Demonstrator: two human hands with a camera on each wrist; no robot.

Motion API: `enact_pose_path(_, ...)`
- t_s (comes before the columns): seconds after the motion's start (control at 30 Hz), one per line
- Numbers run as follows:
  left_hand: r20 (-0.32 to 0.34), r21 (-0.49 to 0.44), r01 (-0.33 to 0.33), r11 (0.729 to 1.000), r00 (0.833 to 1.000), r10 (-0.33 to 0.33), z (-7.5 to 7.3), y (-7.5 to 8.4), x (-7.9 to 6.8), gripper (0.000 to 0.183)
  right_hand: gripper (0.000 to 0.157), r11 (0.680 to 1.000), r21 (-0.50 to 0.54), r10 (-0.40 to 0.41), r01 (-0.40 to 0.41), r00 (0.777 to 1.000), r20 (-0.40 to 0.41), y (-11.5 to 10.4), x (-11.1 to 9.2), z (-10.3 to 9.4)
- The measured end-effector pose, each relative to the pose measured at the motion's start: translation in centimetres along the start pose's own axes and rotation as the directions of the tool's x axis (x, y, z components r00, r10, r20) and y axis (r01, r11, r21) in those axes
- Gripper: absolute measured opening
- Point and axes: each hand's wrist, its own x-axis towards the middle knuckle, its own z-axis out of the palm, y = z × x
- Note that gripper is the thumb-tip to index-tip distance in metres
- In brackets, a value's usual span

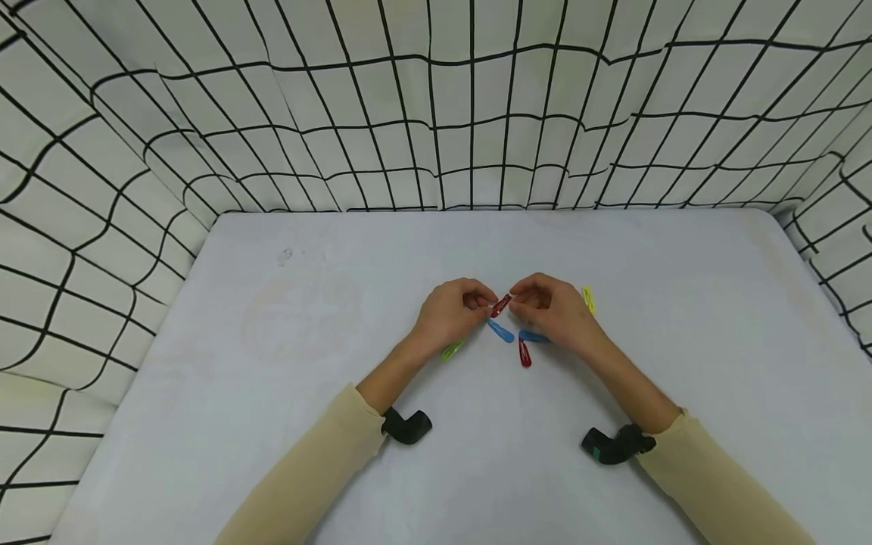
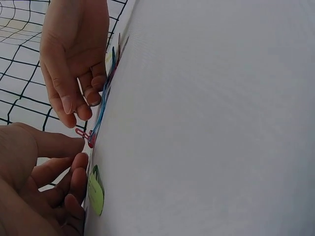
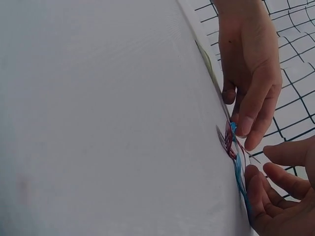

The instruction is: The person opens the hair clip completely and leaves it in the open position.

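Note:
A red snap hair clip lies between my two hands, one end tilted up off the white table. My left hand pinches its lower end at the fingertips. My right hand is at its upper end, thumb and forefinger slightly parted in the right wrist view; contact is hard to tell. Just below the hands lies a blue hair clip. Another blue hair clip is partly under my right hand, its end by a second red hair clip. A green hair clip sits beside my left wrist.
A yellow hair clip lies right of my right hand. The white table spreads around the hands. White walls with a black grid rise behind it and at both sides. A black wrist device sits on each forearm.

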Motion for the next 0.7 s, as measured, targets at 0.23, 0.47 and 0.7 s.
enact_pose_path(0.23,-0.016,-0.031,-0.028,0.999,1.0,0.027,-0.1,-0.1,-0.5,0.015,0.024,0.999,-0.035,-0.014,0.014,1.0,-0.002,-0.2,-0.8,-0.2)
enact_pose_path(0.47,-0.017,-0.025,-0.051,0.998,0.999,0.05,-0.5,-0.1,-1.3,0.014,0.018,0.998,-0.068,0.02,-0.018,1.0,0.022,-0.5,-1.4,-0.4)
enact_pose_path(0.7,0.007,-0.038,-0.04,0.998,0.999,0.04,-0.7,-0.3,-2.1,0.013,0.012,0.995,-0.097,0.041,-0.035,0.997,0.06,-0.6,-1.8,-0.3)
